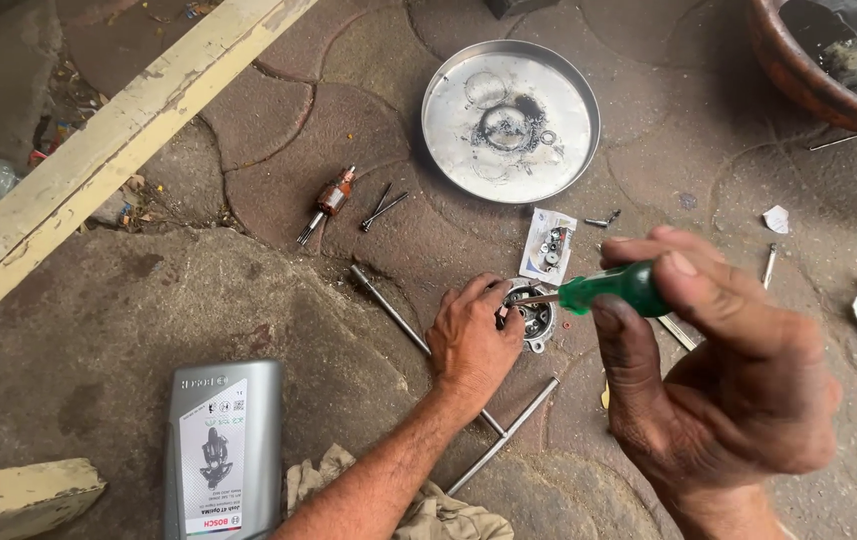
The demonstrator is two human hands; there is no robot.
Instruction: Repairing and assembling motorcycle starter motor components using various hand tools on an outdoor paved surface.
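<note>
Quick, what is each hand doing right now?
Left hand: closed on the small round metal part on the ground.
Right hand: closed on the green screwdriver, tip pointing at that part.

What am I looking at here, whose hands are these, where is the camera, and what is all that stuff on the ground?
There is one picture, taken by a camera worn on a person's head, looking down at their own two bare hands over stone paving. The left hand steadies a small round metal part on the ground. The right hand, closer to the camera, holds a green-handled screwdriver with its tip pointing at that part. Around them lie a round steel tray, a small copper-wound motor piece, a T-shaped metal wrench, a little packet of small parts, a grey oil can, a rag and a wooden plank.
</note>
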